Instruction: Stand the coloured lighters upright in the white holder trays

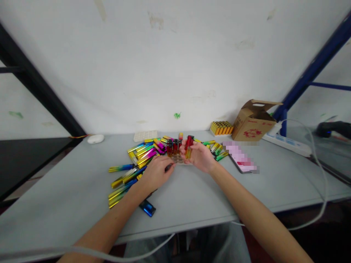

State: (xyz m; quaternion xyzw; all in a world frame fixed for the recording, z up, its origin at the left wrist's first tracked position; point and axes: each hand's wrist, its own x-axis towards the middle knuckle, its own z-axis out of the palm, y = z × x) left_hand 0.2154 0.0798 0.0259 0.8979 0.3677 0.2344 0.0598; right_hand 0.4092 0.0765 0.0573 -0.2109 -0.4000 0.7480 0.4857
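Observation:
My right hand (201, 155) holds a red-and-yellow lighter (188, 146) upright between thumb and fingers, above the right part of a pale tray (178, 159) with round holes. More red lighters (172, 147) stand upright in the tray's back part. My left hand (159, 170) is closed just left of the tray's front. A dark end (168, 167) shows between its thumb and forefinger; the rest is hidden. Shiny multicoloured lighters (142, 155) lie heaped to the left of the tray, some partly under my left wrist.
A blue lighter (148, 208) lies near the table's front. Right of the tray are loose lighters (216, 149), a phone (241, 157), a full tray of orange lighters (222, 128), an open carton (251, 122) and a power strip (287, 143). Behind sits another holed tray (145, 136).

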